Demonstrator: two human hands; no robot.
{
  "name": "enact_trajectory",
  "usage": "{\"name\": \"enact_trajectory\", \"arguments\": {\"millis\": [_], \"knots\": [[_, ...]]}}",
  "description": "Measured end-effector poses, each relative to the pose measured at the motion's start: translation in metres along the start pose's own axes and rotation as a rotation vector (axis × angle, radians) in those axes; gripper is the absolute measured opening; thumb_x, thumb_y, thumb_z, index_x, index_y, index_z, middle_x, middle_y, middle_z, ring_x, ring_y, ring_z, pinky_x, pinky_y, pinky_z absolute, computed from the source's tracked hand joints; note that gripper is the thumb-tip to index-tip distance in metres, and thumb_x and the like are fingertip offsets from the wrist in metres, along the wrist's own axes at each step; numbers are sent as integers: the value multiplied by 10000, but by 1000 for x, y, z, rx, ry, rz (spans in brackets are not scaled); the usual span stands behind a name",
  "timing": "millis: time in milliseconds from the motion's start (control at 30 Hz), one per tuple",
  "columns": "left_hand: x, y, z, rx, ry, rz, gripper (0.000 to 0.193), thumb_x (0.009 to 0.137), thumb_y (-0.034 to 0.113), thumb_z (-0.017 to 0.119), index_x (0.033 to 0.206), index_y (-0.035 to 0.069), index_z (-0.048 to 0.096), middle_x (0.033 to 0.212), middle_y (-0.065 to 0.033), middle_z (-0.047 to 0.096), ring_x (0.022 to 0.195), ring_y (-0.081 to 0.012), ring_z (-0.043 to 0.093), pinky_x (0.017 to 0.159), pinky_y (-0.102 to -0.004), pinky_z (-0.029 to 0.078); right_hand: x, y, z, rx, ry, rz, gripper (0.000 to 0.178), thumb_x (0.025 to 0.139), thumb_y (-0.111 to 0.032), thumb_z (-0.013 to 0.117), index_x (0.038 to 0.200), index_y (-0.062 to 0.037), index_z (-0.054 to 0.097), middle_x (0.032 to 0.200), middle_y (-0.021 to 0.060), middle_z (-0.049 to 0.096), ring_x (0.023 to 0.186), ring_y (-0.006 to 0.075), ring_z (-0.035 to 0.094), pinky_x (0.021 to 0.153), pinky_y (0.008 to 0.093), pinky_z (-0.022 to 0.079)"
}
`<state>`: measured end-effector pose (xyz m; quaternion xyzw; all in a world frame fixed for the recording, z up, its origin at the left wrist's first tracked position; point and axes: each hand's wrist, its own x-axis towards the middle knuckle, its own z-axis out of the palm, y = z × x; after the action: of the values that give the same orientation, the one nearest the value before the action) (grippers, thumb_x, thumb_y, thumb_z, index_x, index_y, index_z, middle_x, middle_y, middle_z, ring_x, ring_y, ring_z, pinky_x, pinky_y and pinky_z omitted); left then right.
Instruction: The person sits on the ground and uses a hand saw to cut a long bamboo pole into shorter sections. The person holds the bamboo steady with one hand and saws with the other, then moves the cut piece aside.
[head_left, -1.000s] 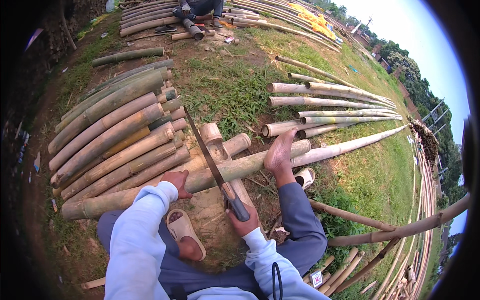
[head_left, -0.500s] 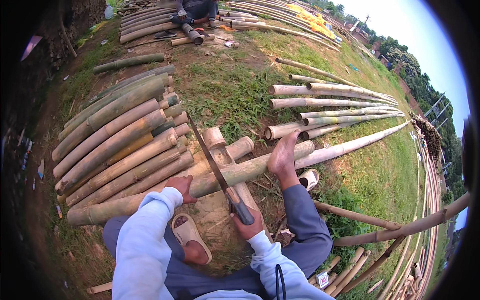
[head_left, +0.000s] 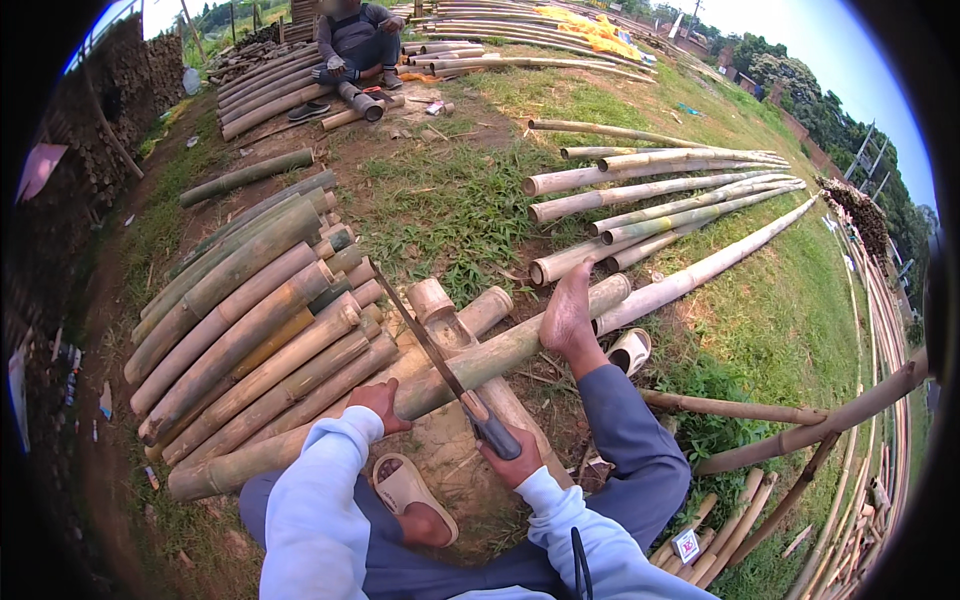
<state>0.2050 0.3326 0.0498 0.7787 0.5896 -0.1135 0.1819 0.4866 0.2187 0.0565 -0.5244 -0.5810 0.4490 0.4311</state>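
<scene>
My right hand (head_left: 515, 461) is closed round the dark grip of a handsaw (head_left: 420, 332). Its long narrow blade lies slantwise over a thick pale-green bamboo pole (head_left: 510, 346), pointing away to the left. Left of the blade, my left hand (head_left: 376, 404) grips the same pole, its thumb side toward the saw. My bare right foot (head_left: 569, 318) presses on the pole near its far right end. Under the pole lies a notched bamboo support (head_left: 513, 414); whether the blade has cut into the pole I cannot tell.
Cut bamboo lengths (head_left: 240, 285) are stacked at left. Longer poles (head_left: 660, 205) lie on grass at right. A person (head_left: 358, 50) sits among bamboo at the back. A sandal (head_left: 630, 350) stands beside my foot; a bamboo rail frame (head_left: 780, 440) rises at right.
The view has tilted, bringing more of the seated person into sight. The saw's angle across the pole has shifted slightly. Both hands keep their holds, and my foot stays on the pole.
</scene>
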Motion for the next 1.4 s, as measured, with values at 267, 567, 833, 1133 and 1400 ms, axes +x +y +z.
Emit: {"name": "enact_trajectory", "arguments": {"millis": [267,567,833,1133,1400], "knots": [[-2,-4,7,-23,69,23,802,700,573,821,1214,12,569,1077,-224,731,999,-403,706,887,-473,566,-1,-7,-3,-81,21,-30,260,876,-163,778,1069,-6,703,852,145,702,761,218,679,746,351,532],[3,2,5,-19,41,42,801,720,569,816,1234,9,562,1072,-222,734,995,-409,706,877,-485,565,-2,-8,-4,-31,19,-4,247,876,-128,775,1083,-12,707,850,112,710,791,155,671,757,327,531],[-5,-4,0,-92,59,55,765,716,524,838,1219,6,587,1041,-219,740,996,-404,711,878,-484,561,0,-3,0,8,-16,54,221,887,-58,755,1077,42,702,869,35,706,811,95,624,749,278,511],[-1,-10,6,-123,57,61,765,678,488,851,1223,13,599,1035,-222,740,989,-407,716,881,-488,563,-1,4,1,-10,10,37,96,886,-24,742,946,13,677,776,12,631,727,100,583,688,286,490],[6,-15,8,-99,48,74,797,658,486,864,1234,14,580,1041,-211,738,969,-410,718,853,-497,570,-2,4,8,-29,25,31,113,882,-33,762,882,-1,653,749,9,611,673,86,539,648,276,463]]}}
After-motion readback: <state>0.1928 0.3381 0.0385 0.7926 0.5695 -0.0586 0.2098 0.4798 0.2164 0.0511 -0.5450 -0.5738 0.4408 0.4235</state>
